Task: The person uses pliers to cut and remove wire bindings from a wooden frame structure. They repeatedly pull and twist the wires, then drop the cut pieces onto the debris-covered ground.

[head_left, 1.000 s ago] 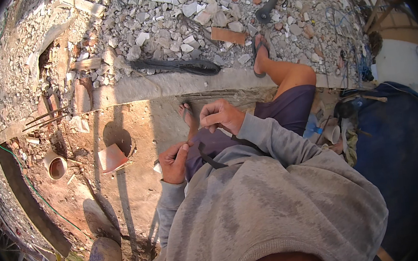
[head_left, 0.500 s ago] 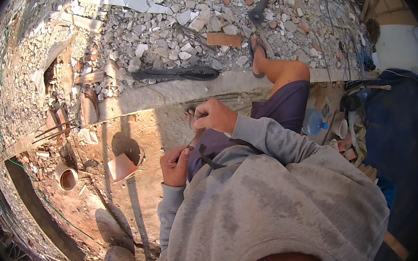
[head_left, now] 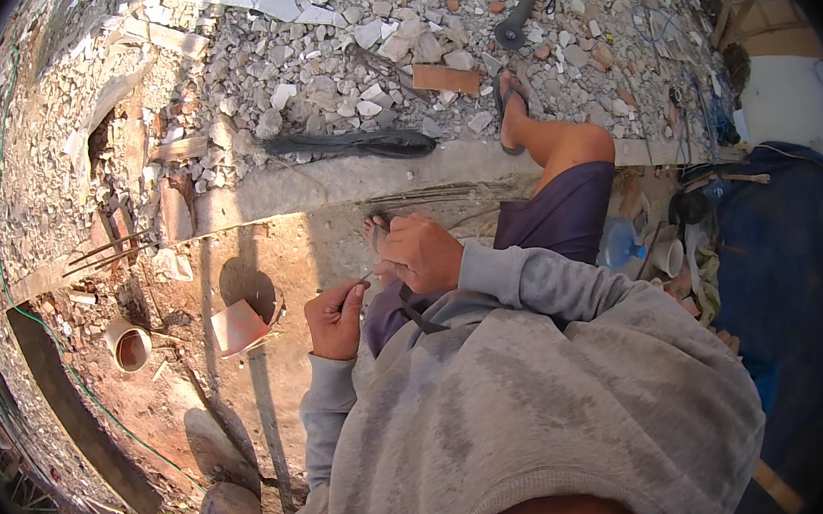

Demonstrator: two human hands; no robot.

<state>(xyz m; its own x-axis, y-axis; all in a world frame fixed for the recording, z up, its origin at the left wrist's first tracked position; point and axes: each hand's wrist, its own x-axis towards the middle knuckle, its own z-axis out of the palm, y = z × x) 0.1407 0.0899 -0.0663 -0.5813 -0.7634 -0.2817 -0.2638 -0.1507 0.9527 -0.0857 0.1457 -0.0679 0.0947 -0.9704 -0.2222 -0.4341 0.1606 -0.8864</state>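
In front of my lap, my left hand [head_left: 335, 321] is closed, with thumb and forefinger pinching a short, thin, dark strand like wire [head_left: 366, 278]. The strand points up and right toward my right hand [head_left: 424, 254]. That hand is also closed, fingers curled, just right of the left one and slightly farther away; a gap separates the two. Whatever sits inside the right fingers is hidden. A dark drawstring [head_left: 419, 314] hangs below it over my purple shorts [head_left: 556, 218].
A concrete ledge [head_left: 316, 187] crosses ahead, with rubble [head_left: 315, 78] beyond it and a dark corded tool [head_left: 511, 29] lying there. At left are a pail [head_left: 130, 345] and a reddish container [head_left: 240, 327]. A blue water jug [head_left: 620, 242] and blue tarp [head_left: 778, 251] lie right.
My left hand has shifted slightly left and up, showing more of the strand. The right hand has lowered a little, its fingers turned downward.
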